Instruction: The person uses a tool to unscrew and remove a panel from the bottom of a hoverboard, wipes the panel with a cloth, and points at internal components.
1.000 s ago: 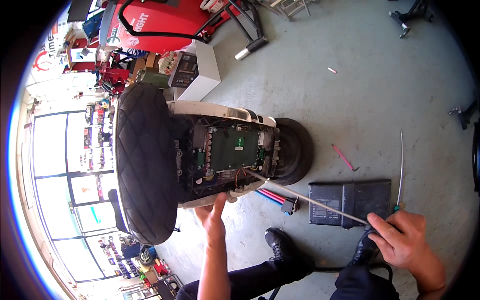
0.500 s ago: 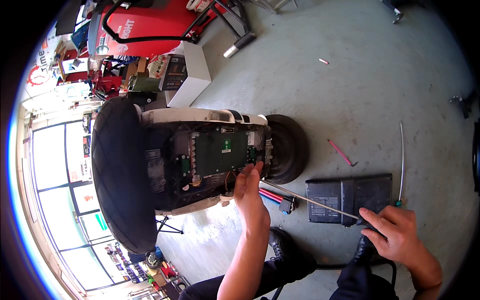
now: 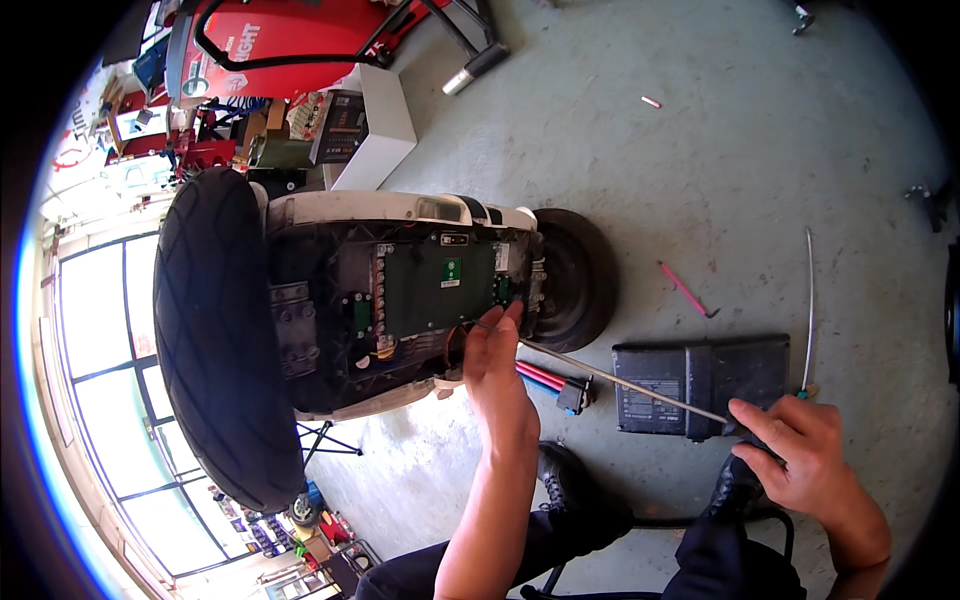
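Observation:
A two-wheeled self-balancing scooter with a white shell [image 3: 360, 207] lies with its underside open, showing a dark green circuit board [image 3: 425, 300] and loose wires [image 3: 456, 340]. Its large tyre [image 3: 210, 340] is on the left, the other tyre [image 3: 588, 285] on the right. My right hand [image 3: 800, 455] grips the handle of a long screwdriver, whose thin metal shaft [image 3: 630, 382] slants up and left toward the board's near right corner. There my left hand [image 3: 500, 380] has its fingers closed round the shaft's far end. Those fingers hide the tip.
A flat black battery-like case [image 3: 655, 370] lies on the floor near my right hand. Beside the scooter is a black holder with coloured rods [image 3: 573, 396]. Farther right are a pink hex key [image 3: 685, 290] and a thin metal rod [image 3: 809, 310]. A white carton [image 3: 380, 125] stands behind.
The view has shifted, so the scooter appears higher and farther left. My right hand with the screwdriver handle has moved slightly right. The left hand keeps its place at the board's corner.

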{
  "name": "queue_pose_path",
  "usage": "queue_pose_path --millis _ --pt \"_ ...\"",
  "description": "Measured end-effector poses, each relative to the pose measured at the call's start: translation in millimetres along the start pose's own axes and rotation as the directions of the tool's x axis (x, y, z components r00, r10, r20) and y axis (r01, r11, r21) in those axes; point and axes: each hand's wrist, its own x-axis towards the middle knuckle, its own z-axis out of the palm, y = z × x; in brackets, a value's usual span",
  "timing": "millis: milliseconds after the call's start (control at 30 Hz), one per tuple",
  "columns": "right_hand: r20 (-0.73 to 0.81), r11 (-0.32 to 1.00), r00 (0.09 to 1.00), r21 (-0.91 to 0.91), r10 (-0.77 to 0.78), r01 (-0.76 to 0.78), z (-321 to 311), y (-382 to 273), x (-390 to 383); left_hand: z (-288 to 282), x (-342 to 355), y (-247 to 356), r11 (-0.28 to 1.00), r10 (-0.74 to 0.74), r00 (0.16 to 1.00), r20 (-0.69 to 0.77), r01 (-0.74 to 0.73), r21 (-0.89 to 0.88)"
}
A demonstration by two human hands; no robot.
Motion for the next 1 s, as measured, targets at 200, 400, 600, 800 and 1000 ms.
queue_pose_path --millis 200,400,600,800,1000 --pt "0.005 0.999 0.999 0.015 0.038 -0.038 2.0 -0.9 -1.5 -3.1 3.0 -8.4 0.999 0.037 0.999 0.026 -0.036 -0.033" --pt "0.015 0.999 0.999 0.01 0.033 -0.033 2.4 1.4 -2.1 1.3 0.0 -6.6 0.998 0.055 0.998 0.015 -0.055 -0.036" --pt "0.009 1.0 1.0 -0.001 0.005 -0.004 1.0 3.5 -0.2 3.0 -2.5 -6.1 0.997 0.078 0.997 0.006 -0.078 -0.006" --pt "-0.03 0.991 0.996 -0.107 -0.088 0.084 -1.5 4.1 1.9 2.0 -2.2 -5.4 0.999 0.051 0.999 -0.002 -0.051 -0.006" --pt "-0.057 0.987 0.993 -0.131 -0.104 0.096 -1.7 -1.0 5.0 2.7 -4.3 -2.5 1.0 0.016 1.0 0.005 -0.016 -0.012"
